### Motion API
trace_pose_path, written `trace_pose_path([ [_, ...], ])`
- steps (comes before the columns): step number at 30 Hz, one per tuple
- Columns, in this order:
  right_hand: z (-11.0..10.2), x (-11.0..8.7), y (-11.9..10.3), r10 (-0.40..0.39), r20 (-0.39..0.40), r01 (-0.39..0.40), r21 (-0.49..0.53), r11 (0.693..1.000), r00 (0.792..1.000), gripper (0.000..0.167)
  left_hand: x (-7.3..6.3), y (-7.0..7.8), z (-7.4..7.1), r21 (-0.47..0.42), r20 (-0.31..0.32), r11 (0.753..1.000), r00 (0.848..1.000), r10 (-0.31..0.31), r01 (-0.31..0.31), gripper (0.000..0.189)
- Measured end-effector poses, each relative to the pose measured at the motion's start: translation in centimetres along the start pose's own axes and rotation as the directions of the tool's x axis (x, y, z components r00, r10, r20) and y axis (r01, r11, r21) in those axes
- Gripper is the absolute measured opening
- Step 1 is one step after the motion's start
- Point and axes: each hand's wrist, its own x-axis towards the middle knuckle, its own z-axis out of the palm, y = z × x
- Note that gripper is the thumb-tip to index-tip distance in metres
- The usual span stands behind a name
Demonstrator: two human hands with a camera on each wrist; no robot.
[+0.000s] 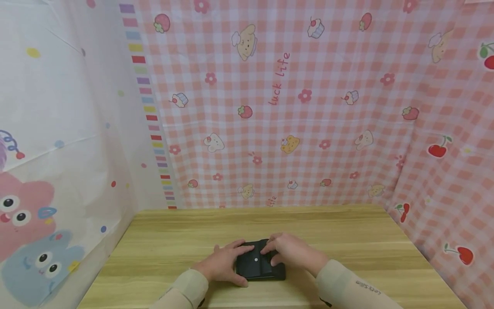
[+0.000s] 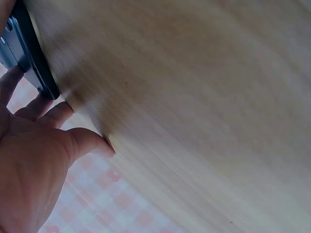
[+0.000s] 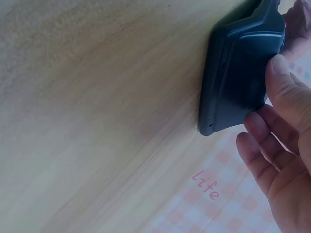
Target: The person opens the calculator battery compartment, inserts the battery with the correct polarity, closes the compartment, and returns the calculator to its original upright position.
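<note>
A small black wallet lies on the wooden table near its front edge, a silver snap button showing on top. My left hand holds the wallet's left side, thumb at the near edge and index finger over the far part. In the left wrist view its other fingers spread out toward the tabletop. From the right, my right hand pinches at the wallet's upper flap with thumb and fingertips. The right wrist view shows the wallet's dark side, slightly gaping, with the thumb against it.
Light wood grain covers the tabletop. A pink checked cloth hangs behind the table, a white cartoon-printed sheet on the left, and a cherry-patterned cloth on the right.
</note>
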Motion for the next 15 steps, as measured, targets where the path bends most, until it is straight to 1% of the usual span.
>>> trace_pose_path([
  [3,0.03,-0.02,-0.06,-0.006,-0.003,0.006,-0.012,1.000,1.000,0.035,-0.05,0.05,0.02,-0.004,0.001,1.000,1.000,-0.001,0.001,0.096],
  [9,0.29,-0.01,0.24,-0.048,-0.026,0.047,-0.052,0.998,0.998,0.037,-0.08,0.07,0.01,0.001,-0.001,1.000,1.000,0.002,-0.002,0.095],
  [15,0.37,0.00,0.38,-0.047,-0.028,0.045,-0.057,0.997,0.999,0.038,0.01,-0.10,0.08,-0.011,0.005,1.000,1.000,-0.003,0.003,0.095],
])
